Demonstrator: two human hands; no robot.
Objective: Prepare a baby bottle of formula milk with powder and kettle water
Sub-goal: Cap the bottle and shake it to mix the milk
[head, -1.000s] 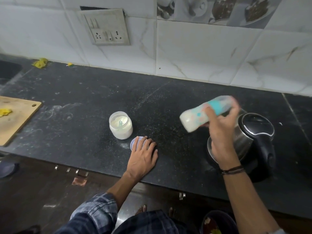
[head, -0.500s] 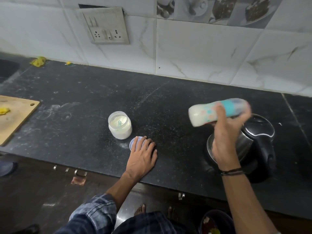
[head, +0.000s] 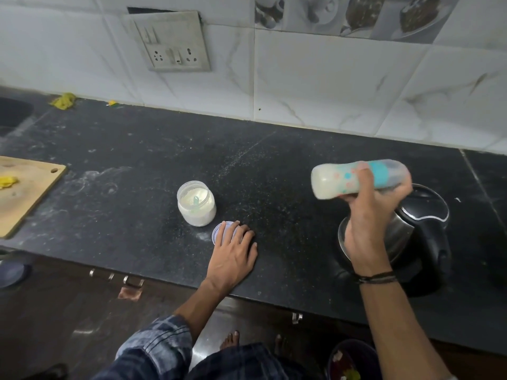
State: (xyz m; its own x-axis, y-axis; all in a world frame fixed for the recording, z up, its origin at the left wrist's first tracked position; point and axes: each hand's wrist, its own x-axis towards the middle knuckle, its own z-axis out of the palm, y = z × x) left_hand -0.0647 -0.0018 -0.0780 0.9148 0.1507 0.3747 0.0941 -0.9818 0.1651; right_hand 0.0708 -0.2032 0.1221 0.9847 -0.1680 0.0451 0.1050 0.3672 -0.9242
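Worktop (head: pixel 131 149): I see black stone, dusted white.
Wall (head: pixel 315 78): pale tiles, a socket (head: pixel 175 45).
Right hand (head: pixel 367 215): grips bottle (head: pixel 337 182) sideways.
Left hand (head: pixel 233 256): flat, open on lid (head: pixel 219 233).

The kitchen is dim and the colours look washed out; the brightest area is the white wall tiles (head: pixel 329 78) behind the black countertop (head: pixel 137 165), lit softly and evenly with no hard glare; the countertop takes only a faint grey sheen just behind my powder jar (head: pixel 196 206); my left hand (head: pixel 233 256) throws a weak, blurred shadow to its right; below the countertop's front edge the floor sinks into near darkness; the baby bottle (head: pixel 343 182) in my right hand (head: pixel 367 229) is slightly smeared; the countertop's edges bow from the wide lens.
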